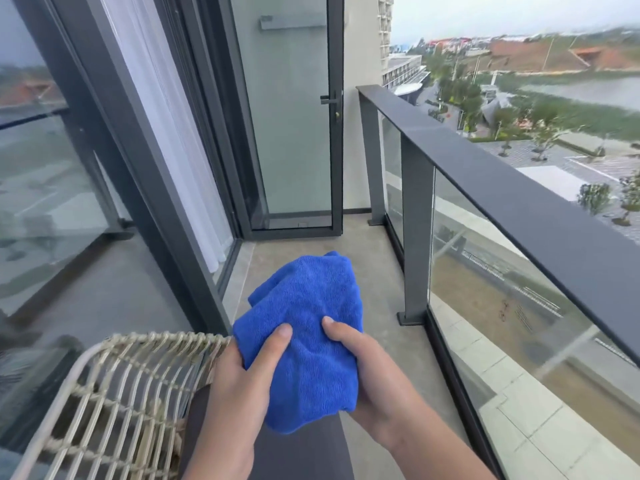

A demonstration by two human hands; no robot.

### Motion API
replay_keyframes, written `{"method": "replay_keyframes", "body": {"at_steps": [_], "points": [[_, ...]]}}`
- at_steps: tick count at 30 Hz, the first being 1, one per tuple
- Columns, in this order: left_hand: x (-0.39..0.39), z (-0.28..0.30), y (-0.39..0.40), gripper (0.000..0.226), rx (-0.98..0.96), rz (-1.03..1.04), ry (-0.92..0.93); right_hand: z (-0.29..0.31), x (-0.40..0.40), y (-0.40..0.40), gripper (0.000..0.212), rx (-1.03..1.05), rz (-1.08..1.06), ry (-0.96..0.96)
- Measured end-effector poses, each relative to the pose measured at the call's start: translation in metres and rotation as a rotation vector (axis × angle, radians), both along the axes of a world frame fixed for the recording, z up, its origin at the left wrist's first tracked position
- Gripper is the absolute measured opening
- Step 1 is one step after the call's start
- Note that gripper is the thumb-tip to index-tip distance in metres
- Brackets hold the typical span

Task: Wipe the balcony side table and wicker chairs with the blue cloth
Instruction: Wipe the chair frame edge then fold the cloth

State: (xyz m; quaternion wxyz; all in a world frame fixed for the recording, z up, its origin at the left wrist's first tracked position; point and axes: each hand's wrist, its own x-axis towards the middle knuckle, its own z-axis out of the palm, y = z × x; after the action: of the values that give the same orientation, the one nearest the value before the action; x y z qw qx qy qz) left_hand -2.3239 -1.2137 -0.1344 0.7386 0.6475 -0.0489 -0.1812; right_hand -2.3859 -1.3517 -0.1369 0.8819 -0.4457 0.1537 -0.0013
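Blue cloth (308, 341), bunched, is gripped by left hand (239, 386) and right hand (374, 379), thumbs pressed on top, above the balcony's grey tiled floor (374, 271), beside a wicker chair (114, 393) and glass railing (519, 209).

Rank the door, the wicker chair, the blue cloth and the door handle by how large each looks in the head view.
1. Door, though it stands farthest away.
2. Wicker chair, cut off by the frame edge and near the camera, so its true size is unsure.
3. Blue cloth, held close in both hands.
4. Door handle.
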Motion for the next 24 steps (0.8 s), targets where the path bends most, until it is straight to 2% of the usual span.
{"method": "replay_keyframes", "body": {"at_steps": [9,15,19,22,24], "points": [[0.01,0.016,-0.056,0.064,-0.047,-0.138,0.009,0.03,-0.013,-0.041,0.038,-0.099,-0.204,-0.028],[0.008,0.033,-0.11,0.052,-0.114,-0.314,0.009,0.053,-0.028,-0.079,0.033,-0.167,-0.389,-0.031],[0.006,0.011,-0.135,0.061,-0.161,-0.327,0.1,0.043,-0.033,-0.091,0.028,-0.184,-0.449,0.014],[0.004,-0.005,-0.148,0.074,-0.168,-0.323,0.177,0.03,-0.033,-0.101,0.029,-0.14,-0.439,0.073],[0.007,-0.007,-0.154,0.074,-0.157,-0.305,0.191,0.024,-0.026,-0.112,0.032,-0.119,-0.418,0.103]]}}
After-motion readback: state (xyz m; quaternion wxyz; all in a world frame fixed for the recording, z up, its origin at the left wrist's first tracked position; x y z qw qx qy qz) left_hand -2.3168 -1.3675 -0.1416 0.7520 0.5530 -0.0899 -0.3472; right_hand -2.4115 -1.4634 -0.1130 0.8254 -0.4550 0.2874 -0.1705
